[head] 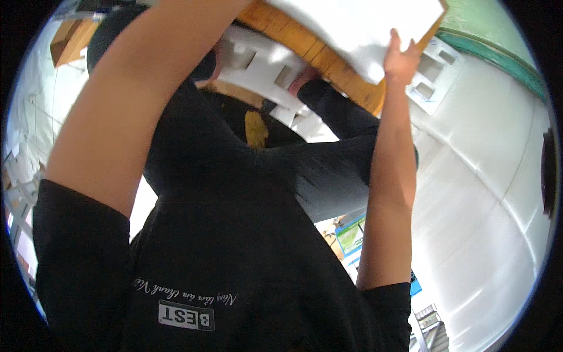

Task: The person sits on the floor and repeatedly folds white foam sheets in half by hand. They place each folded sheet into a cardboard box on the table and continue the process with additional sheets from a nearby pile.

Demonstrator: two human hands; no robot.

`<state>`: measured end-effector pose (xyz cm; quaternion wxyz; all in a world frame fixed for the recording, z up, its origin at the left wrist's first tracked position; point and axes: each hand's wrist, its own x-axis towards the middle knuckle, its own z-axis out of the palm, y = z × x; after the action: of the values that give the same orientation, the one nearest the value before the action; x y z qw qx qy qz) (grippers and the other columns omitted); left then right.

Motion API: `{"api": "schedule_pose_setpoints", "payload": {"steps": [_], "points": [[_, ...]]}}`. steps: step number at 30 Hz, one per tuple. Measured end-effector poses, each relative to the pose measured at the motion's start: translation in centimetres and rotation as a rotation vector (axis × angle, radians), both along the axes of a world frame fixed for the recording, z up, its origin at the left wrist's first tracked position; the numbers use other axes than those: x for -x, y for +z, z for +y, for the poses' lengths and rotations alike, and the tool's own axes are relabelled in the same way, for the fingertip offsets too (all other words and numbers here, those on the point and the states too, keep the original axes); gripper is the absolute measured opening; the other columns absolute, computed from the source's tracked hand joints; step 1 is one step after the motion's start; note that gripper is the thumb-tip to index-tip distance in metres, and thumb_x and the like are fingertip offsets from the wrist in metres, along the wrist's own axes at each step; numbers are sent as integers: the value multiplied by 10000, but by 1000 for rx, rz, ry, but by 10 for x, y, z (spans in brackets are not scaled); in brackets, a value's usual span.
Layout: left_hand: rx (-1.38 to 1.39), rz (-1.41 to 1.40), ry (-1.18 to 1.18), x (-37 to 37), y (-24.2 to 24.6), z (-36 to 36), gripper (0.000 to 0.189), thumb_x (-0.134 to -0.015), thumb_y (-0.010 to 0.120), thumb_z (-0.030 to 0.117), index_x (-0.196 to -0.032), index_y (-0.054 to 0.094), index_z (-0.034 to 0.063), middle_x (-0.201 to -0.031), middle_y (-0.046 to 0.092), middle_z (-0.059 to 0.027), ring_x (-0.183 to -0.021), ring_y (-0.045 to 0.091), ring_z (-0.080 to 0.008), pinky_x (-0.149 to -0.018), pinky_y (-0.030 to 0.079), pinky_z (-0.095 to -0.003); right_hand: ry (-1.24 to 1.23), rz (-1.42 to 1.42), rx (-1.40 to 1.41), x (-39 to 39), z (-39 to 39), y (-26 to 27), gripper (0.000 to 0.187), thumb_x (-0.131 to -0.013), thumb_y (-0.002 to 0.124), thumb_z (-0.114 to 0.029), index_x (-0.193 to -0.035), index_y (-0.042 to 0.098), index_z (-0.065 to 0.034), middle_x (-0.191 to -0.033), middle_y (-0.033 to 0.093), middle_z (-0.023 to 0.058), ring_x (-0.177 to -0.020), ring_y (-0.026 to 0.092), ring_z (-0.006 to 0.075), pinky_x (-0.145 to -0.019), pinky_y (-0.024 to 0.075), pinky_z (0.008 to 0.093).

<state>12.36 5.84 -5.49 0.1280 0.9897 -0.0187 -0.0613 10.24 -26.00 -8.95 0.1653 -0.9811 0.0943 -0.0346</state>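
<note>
A white sheet (352,31) covers most of a wooden board or tabletop (303,46) at the top of the head view. Its worn brown edge shows towards me. My right hand (401,61) touches the sheet near the right-hand edge of the wood, thumb and one finger apart. The other fingers are hidden, so a grip cannot be made out. My left forearm crosses the upper left, and my left hand is out of view past the top edge.
White moulded foam pieces (433,72) lie right of the wood, beside a green strip (497,55). More foam (264,61) is around my feet. A cardboard box (74,42) stands far left. A green and blue printed box (351,237) lies behind my right arm.
</note>
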Motion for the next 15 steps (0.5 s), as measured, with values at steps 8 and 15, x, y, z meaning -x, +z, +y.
{"api": "schedule_pose_setpoints", "payload": {"steps": [8, 15], "points": [[-166, 107, 56, -16, -23, 1, 1066, -743, 484, 959, -1607, 342, 351, -1711, 218, -72, -1563, 184, -394, -1169, 155, -781, 29, 176, -271, -42, -14, 6, 1148, -777, 721, -707, -1594, 310, -13, -1594, 326, 334, -1496, 330, 436, -1241, 264, 498], [-63, 198, -13, -20, 10, -11, 1062, -764, 472, 942, -1602, 379, 297, -1713, 212, -95, -1565, 179, -400, -1158, 115, -779, 155, 54, 45, -119, -50, 16, 1130, -758, 813, -544, -1627, 245, -98, -1661, 242, 257, -1533, 233, 449, -1235, 278, 534]]}}
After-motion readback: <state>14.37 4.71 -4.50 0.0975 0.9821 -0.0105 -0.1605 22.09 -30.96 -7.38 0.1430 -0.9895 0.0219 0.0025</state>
